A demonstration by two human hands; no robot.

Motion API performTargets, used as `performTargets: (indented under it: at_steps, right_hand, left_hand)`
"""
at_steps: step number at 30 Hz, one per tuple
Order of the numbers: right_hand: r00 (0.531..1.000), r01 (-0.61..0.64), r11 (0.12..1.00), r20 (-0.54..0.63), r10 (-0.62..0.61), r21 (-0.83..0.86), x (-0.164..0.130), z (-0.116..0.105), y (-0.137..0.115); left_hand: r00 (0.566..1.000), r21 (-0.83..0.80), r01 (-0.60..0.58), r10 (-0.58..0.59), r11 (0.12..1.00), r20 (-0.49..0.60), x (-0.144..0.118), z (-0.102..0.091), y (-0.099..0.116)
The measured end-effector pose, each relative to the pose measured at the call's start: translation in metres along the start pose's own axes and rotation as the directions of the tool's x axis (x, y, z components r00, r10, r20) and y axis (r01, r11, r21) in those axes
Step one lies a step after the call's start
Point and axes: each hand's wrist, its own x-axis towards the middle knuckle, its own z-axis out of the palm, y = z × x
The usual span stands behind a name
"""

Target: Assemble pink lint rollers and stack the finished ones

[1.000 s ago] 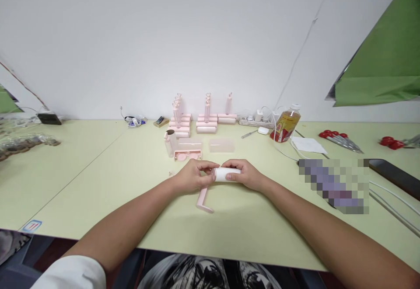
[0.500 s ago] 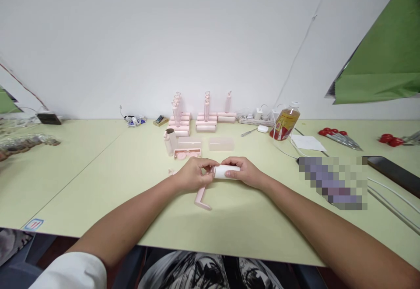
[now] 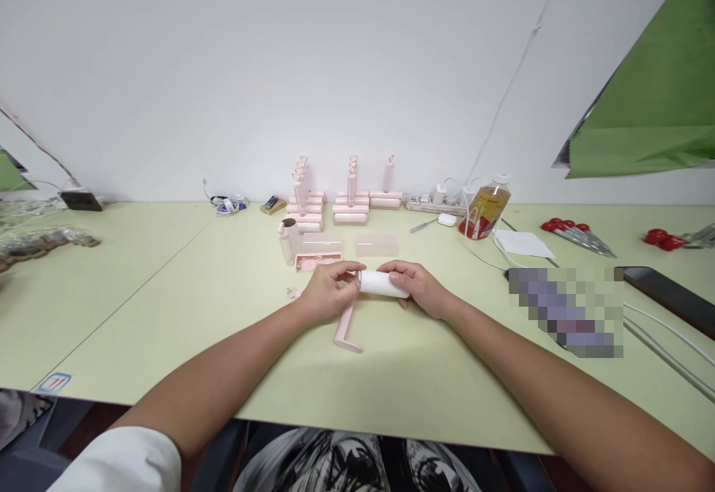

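The right hand holds a white roll in a closed grip — fingers over the top, thumb beneath. The left hand pinches the left end of the roll, thumb and forefinger pressed together at the point where a pink handle meets it. The roll lies level, just above the bench, at centre and near the front edge. The handle slants down from the left hand toward the person; its foot touches the bench.

Just beyond the hands lie a pink tray, an upright tube and two clear covers. Farther back, near the wall, stand stacks of finished rollers with their handles upright. To the right — well apart from the hands — are a bottle, a sheet of paper, red-handled tools and a dark phone. White cables cross the right side of the bench.
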Motion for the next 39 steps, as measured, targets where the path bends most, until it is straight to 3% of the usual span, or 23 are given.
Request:
performTargets:
  at_steps: [6, 9, 23, 39]
  right_hand:
    - [0.998, -0.022, 0.950, -0.046, 0.038, 0.312, 0.0041, -0.0010, 0.0009]
    - [0.997, -0.020, 0.918, -0.061, 0.048, 0.396, 0.0054, -0.0008, 0.0003]
    - [0.990, -0.031, 0.918, -0.116, 0.084, 0.397, 0.0050, 0.0012, -0.0021]
    - [0.993, -0.028, 0.927, -0.097, 0.069, 0.373, 0.0020, -0.0006, -0.0019]
  left_hand:
    - [0.977, -0.090, 0.031, -0.049, 0.995, -0.207, 0.0040, 0.0021, 0.0001]
    - [0.963, -0.140, 0.041, -0.077, 0.989, -0.257, 0.0061, 0.0016, -0.0006]
    - [0.960, -0.322, 0.059, -0.142, 0.945, -0.242, 0.0081, 0.0017, -0.0010]
    - [0.961, -0.349, 0.076, -0.162, 0.934, -0.223, 0.0083, -0.0015, 0.0007]
